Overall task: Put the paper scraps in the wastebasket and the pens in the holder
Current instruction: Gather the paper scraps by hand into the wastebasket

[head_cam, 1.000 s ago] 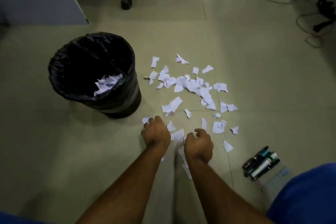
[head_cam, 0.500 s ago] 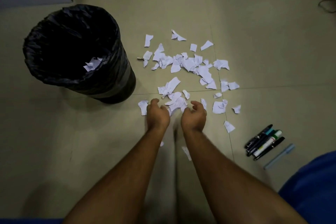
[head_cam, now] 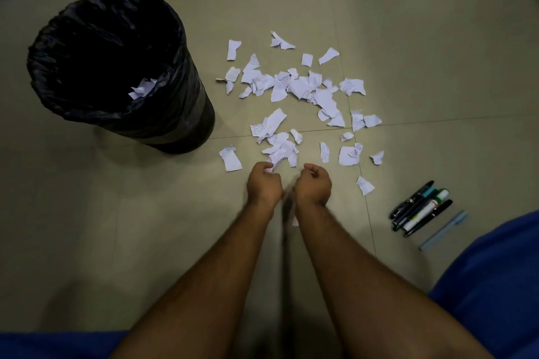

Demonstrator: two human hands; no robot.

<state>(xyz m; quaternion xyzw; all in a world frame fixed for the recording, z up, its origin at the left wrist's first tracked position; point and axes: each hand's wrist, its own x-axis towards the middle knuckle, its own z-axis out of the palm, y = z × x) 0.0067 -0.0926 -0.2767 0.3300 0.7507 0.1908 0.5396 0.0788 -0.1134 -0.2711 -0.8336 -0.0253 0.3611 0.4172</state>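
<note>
Beige tiled floor (head_cam: 116, 213) fills the view. At 10 o'clock stands a wastebasket (head_cam: 122, 67) lined with a black bag, a few scraps inside. Torn paper scraps (head_cam: 294, 87) lie scattered at 12 to 1 o'clock, beside it. At centre, the left hand (head_cam: 264, 182) has its grip curled loosely, touching the nearest scraps; the right hand (head_cam: 313, 183) is likewise curled, its contents indiscernible. Pens (head_cam: 420, 208) lie bundled at 3 o'clock.
</note>
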